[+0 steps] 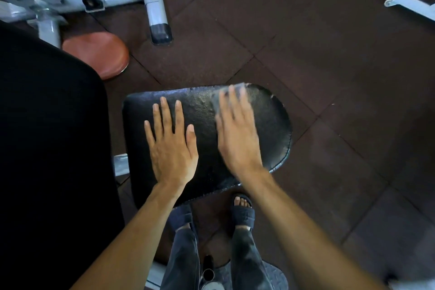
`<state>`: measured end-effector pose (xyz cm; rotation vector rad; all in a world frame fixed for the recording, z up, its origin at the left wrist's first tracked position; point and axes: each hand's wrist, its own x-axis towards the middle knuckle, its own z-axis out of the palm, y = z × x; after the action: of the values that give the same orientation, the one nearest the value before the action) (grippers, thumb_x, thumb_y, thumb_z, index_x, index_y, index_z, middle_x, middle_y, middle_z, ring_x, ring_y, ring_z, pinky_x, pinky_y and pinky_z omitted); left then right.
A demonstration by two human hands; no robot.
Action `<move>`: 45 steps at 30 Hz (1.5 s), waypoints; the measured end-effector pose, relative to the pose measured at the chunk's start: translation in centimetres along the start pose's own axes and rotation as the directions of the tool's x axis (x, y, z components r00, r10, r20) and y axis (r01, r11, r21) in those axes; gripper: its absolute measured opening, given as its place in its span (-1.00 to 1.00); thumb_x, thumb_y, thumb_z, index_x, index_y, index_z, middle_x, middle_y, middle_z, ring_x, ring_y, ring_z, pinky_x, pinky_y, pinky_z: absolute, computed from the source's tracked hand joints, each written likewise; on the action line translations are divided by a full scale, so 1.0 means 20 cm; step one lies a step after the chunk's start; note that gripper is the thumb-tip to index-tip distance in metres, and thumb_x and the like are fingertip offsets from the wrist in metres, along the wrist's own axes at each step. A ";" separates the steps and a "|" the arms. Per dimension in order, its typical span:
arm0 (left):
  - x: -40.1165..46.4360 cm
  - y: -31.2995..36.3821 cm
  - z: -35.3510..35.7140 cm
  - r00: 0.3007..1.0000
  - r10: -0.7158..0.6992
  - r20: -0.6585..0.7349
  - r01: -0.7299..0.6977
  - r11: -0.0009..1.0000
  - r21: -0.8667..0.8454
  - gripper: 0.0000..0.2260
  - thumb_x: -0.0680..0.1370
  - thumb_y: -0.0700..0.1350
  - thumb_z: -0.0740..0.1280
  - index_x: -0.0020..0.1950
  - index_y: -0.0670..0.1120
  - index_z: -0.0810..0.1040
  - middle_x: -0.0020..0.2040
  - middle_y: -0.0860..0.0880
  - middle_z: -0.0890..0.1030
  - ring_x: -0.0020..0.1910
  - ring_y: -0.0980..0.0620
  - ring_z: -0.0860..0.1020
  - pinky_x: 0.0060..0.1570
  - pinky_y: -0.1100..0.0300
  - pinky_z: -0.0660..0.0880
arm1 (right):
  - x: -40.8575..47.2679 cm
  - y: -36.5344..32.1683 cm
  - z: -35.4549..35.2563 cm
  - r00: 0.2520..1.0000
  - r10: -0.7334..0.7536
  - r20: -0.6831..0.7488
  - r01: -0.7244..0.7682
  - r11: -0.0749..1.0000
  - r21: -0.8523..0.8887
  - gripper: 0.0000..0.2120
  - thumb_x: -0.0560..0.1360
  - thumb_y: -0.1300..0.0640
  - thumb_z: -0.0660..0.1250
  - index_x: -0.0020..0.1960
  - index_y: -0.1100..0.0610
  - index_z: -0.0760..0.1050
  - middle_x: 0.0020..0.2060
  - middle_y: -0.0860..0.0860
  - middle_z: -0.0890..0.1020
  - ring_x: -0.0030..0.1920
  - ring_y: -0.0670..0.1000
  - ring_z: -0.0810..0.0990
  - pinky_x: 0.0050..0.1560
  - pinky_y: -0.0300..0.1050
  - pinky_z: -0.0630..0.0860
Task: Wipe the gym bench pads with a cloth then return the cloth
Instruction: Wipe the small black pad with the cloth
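Fingers (164,115) of the left hand (171,148) are held straight and spread, laid flat on the seat pad (204,106), nothing gripped. Fingers of the right hand (235,134) are extended too and pressed down on the cloth (220,99); the hand is motion-blurred, so finer detail cannot be told. No curl round the cloth is seen.

Location: the grey cloth is pinned under the right fingertips at the seat pad's far edge, toward its rounded end; only its far strip shows past the fingers. The left hand is on the pad's squared end, beside the large black backrest pad (47,125).

Risks, judged: since the cloth is only pressed, not gripped, it could be left behind or bunched mid-stroke, or swept off the far edge onto the rubber floor (329,54). The torn stitched rim (286,110) could snag it. The backrest pad could be missed.

Orientation: the seat pad's long axis is seen running left-right, tilted slightly, rounded end pointing away from the backrest pad. The cloth's own axis cannot be told.
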<state>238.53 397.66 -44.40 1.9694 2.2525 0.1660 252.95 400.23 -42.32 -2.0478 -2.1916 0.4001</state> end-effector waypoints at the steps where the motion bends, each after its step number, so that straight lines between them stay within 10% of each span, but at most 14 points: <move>1: 0.00 0.00 0.00 1.000 0.004 0.002 -0.004 1.000 -0.003 -0.49 0.71 0.08 -0.09 0.64 -0.07 0.04 0.65 -0.13 -0.02 0.63 -0.10 -0.07 0.57 -0.16 -0.03 | -0.10 0.00 -0.02 0.999 -0.036 0.019 0.036 0.999 0.015 -0.50 0.69 0.08 -0.03 0.59 0.17 0.01 0.58 0.13 0.06 0.59 0.13 -0.10 0.58 0.07 0.01; 10: 0.00 -0.01 0.01 1.000 0.004 0.000 -0.004 0.999 -0.032 -0.48 0.70 0.08 -0.08 0.64 -0.07 0.03 0.65 -0.13 -0.03 0.63 -0.10 -0.08 0.58 -0.15 -0.07 | -0.21 0.03 -0.07 0.980 0.190 0.054 -0.193 0.980 0.057 -0.29 0.60 -0.30 0.02 0.60 -0.03 -0.16 0.59 0.07 -0.22 0.57 0.12 -0.28 0.56 0.13 -0.19; 19: 0.00 -0.02 -0.09 0.987 0.054 0.150 -0.033 0.989 -0.142 -0.45 0.69 0.10 -0.14 0.63 -0.11 0.05 0.64 -0.15 -0.05 0.63 -0.11 -0.10 0.57 -0.20 -0.07 | -0.22 0.00 -0.01 0.960 0.277 -0.034 -0.271 0.955 0.121 -0.49 0.64 0.01 -0.06 0.53 0.19 0.21 0.53 0.14 0.23 0.53 0.17 0.19 0.47 0.12 0.30; 24: -0.18 0.08 -0.32 0.922 0.285 0.260 -0.260 0.957 -0.129 -0.45 0.68 0.11 -0.20 0.63 -0.09 0.05 0.64 -0.14 0.01 0.62 -0.08 -0.06 0.58 -0.13 -0.05 | -0.44 0.00 -0.21 0.905 0.420 0.067 -0.407 0.812 0.418 -0.49 0.68 0.07 0.06 0.57 0.19 0.08 0.58 0.08 0.07 0.59 0.05 -0.05 0.52 0.04 0.21; 45: -1.33 2.14 -0.69 0.085 0.844 0.530 -0.908 0.284 -0.307 -0.13 0.47 0.32 -0.56 0.64 -0.01 0.02 0.65 -0.05 -0.04 0.62 0.02 -0.14 0.56 0.04 -0.10 | -2.04 1.31 -1.12 0.213 0.977 0.006 -0.730 0.155 0.666 -0.49 0.68 0.05 0.05 0.58 0.16 0.03 0.59 0.06 0.00 0.58 0.06 -0.15 0.58 0.02 0.01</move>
<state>281.21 377.19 -22.20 2.6177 0.3855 -0.4502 287.33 363.54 -24.06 -2.4492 -0.2091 0.4809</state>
